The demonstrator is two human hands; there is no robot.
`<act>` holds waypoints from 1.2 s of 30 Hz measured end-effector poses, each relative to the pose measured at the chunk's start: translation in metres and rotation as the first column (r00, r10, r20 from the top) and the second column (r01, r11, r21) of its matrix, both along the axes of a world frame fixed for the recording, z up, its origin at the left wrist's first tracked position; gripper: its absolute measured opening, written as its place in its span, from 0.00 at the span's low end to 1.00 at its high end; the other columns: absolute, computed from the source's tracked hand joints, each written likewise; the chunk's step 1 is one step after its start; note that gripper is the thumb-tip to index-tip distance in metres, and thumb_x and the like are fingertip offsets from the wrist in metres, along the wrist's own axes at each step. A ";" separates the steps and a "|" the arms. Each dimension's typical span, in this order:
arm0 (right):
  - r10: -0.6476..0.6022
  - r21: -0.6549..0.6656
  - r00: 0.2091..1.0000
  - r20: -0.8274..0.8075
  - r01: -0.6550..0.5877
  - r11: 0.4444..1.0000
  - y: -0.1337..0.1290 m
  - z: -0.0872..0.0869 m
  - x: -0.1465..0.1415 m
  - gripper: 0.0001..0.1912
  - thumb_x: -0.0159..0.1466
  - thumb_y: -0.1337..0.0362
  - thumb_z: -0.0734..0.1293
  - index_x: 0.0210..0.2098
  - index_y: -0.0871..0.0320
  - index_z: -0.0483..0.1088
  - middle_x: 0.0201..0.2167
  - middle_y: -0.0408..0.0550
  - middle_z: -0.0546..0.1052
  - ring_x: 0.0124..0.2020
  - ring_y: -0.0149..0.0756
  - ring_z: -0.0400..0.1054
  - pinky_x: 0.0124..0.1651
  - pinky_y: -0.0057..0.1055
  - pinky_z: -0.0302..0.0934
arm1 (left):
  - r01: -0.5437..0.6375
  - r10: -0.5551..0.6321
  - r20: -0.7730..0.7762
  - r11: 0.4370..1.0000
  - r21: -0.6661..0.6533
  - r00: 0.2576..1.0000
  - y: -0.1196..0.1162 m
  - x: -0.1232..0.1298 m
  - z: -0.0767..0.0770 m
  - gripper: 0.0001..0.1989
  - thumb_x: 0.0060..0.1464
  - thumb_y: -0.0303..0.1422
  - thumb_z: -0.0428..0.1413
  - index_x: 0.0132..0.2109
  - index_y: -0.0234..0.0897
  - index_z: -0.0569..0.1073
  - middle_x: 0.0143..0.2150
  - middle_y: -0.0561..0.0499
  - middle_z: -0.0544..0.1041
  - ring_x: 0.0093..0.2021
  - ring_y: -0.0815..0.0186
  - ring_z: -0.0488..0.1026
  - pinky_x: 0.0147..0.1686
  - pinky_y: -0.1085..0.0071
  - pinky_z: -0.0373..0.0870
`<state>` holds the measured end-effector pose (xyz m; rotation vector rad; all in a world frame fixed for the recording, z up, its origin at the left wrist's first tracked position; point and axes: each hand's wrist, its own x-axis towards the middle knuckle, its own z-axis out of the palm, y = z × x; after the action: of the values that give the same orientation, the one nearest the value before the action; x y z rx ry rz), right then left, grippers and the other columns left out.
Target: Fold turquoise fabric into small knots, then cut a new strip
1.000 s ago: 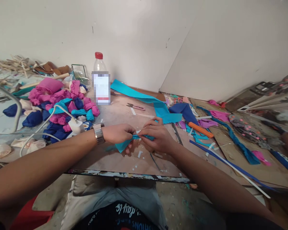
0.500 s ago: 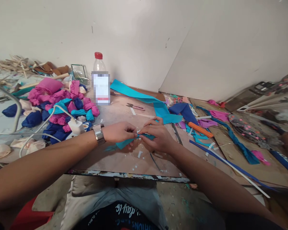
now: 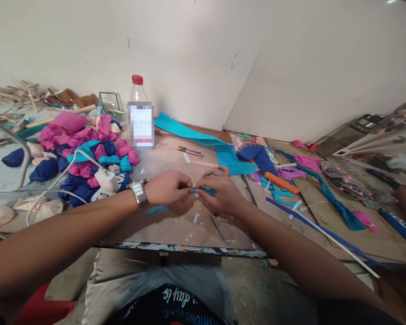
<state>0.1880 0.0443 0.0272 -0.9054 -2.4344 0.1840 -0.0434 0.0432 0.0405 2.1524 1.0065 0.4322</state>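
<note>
Near the front edge of the table, my left hand [image 3: 169, 189] and my right hand [image 3: 221, 189] meet, fingertips almost touching. Between them is a small piece of turquoise fabric [image 3: 208, 191], pinched by the fingers of both hands and partly hidden by them. A wristwatch sits on my left wrist. Beyond my hands lie small pink-handled snips [image 3: 191, 151] and a long turquoise strip [image 3: 192, 134]. Small white scraps [image 3: 196, 218] and a thin dark strand [image 3: 218, 228] are on the table below my hands.
Pink, blue and turquoise fabric bundles [image 3: 84, 140] pile up at left beside a white plug with cable [image 3: 107, 180]. A red-capped bottle [image 3: 139, 92] stands at the back. Right lie an orange cutter [image 3: 282, 182], fabric strips and a white stick [image 3: 341, 243]. Another person's hand shows far right.
The turquoise flap that hung below my left fingers is no longer visible there. My left hand has turned slightly, its fingers more curled in. My right hand has barely moved.
</note>
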 end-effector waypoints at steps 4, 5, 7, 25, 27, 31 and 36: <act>-0.025 -0.055 1.000 0.005 0.025 0.998 0.000 -0.002 0.000 0.01 0.66 0.64 0.73 0.37 0.52 0.79 0.36 0.44 0.85 0.49 0.44 0.74 0.61 0.49 0.44 | -0.012 0.043 -0.115 0.967 0.255 0.992 -0.004 0.003 -0.003 0.12 0.62 0.31 0.54 0.36 0.36 0.82 0.31 0.50 0.82 0.29 0.66 0.73 0.31 0.69 0.57; -0.032 -0.071 0.999 0.006 0.032 0.997 0.000 -0.002 0.000 0.01 0.66 0.64 0.73 0.37 0.52 0.79 0.37 0.44 0.85 0.49 0.45 0.73 0.60 0.49 0.44 | -0.008 0.053 -0.141 0.953 0.301 0.989 -0.005 0.003 -0.004 0.12 0.63 0.31 0.54 0.38 0.37 0.82 0.33 0.49 0.83 0.30 0.65 0.74 0.31 0.69 0.57; -0.040 -0.098 0.999 0.007 0.040 0.994 0.001 -0.003 0.000 0.01 0.66 0.65 0.73 0.37 0.52 0.79 0.37 0.44 0.84 0.49 0.45 0.73 0.60 0.49 0.44 | 0.012 0.059 -0.189 0.935 0.356 0.980 -0.005 0.004 -0.006 0.12 0.65 0.33 0.53 0.42 0.38 0.83 0.35 0.47 0.84 0.33 0.63 0.76 0.32 0.68 0.58; 0.007 -0.212 0.995 0.097 0.014 0.977 -0.001 0.003 0.000 0.04 0.69 0.65 0.65 0.39 0.55 0.73 0.41 0.50 0.82 0.52 0.48 0.69 0.58 0.49 0.44 | 0.112 0.026 -0.261 0.858 0.501 0.965 -0.004 0.006 -0.014 0.13 0.69 0.34 0.50 0.43 0.38 0.79 0.39 0.47 0.85 0.36 0.61 0.79 0.32 0.68 0.61; 0.004 -0.234 0.997 0.080 0.015 0.972 0.000 0.003 0.000 0.04 0.69 0.65 0.66 0.38 0.55 0.73 0.40 0.49 0.82 0.52 0.48 0.70 0.58 0.49 0.45 | 0.118 0.017 -0.254 0.854 0.506 0.967 -0.003 0.005 -0.014 0.13 0.70 0.34 0.50 0.43 0.38 0.79 0.40 0.47 0.85 0.37 0.62 0.80 0.32 0.69 0.61; 0.009 -0.228 1.000 0.023 -0.003 0.974 0.002 0.002 0.001 0.03 0.66 0.64 0.68 0.37 0.54 0.75 0.39 0.48 0.82 0.51 0.48 0.71 0.57 0.48 0.45 | 0.115 0.018 -0.260 0.865 0.488 0.965 -0.003 0.004 -0.012 0.13 0.69 0.34 0.50 0.44 0.39 0.79 0.41 0.48 0.85 0.38 0.61 0.80 0.32 0.68 0.62; 0.011 -0.190 1.000 0.007 -0.010 0.982 0.002 0.001 0.000 0.04 0.66 0.64 0.68 0.36 0.55 0.75 0.38 0.47 0.82 0.50 0.46 0.72 0.57 0.48 0.45 | 0.122 0.028 -0.302 0.877 0.465 0.953 -0.005 0.006 -0.008 0.13 0.70 0.34 0.49 0.45 0.38 0.79 0.42 0.48 0.85 0.39 0.61 0.80 0.33 0.68 0.64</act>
<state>0.1883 0.0462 0.0286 -0.9764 -2.4601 0.4236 -0.0375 0.0386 0.0326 2.7523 1.0921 0.3629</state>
